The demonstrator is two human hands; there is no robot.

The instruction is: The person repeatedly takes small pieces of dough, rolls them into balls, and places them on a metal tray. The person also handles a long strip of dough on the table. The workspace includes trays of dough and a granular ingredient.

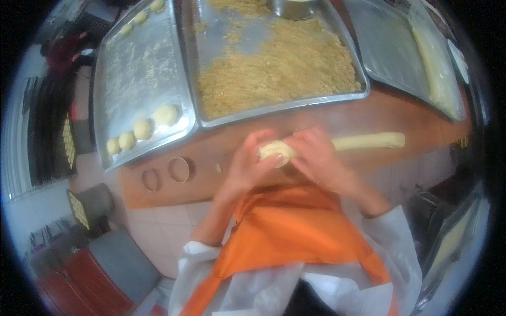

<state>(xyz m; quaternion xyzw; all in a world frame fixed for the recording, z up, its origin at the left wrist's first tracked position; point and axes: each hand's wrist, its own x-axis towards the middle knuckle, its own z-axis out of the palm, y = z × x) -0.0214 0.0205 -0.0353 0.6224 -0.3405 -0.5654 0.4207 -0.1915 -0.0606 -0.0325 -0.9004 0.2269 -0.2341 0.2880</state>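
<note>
Both my hands meet around a piece of pale dough [275,152] above the near edge of the wooden table. My left hand [253,160] curls round its left side, the thumb lying on top. At the dough's right side is my right hand [315,152], slightly blurred, its fingers bent against it. A long roll of dough [371,141] lies on the table to the right, its left end hidden behind my right hand. Two metal rings, one larger [180,170] and one smaller [151,180], rest on the table to the left, near a small dough scrap [218,168].
Beyond my hands, a metal tray [284,103] holds brown crumbly filling and a metal container [293,8]. The left tray [190,110] bears several dough balls [142,129]. Plastic-covered dough [433,75] lies in the right tray [389,85]. A person [63,53] is at far left.
</note>
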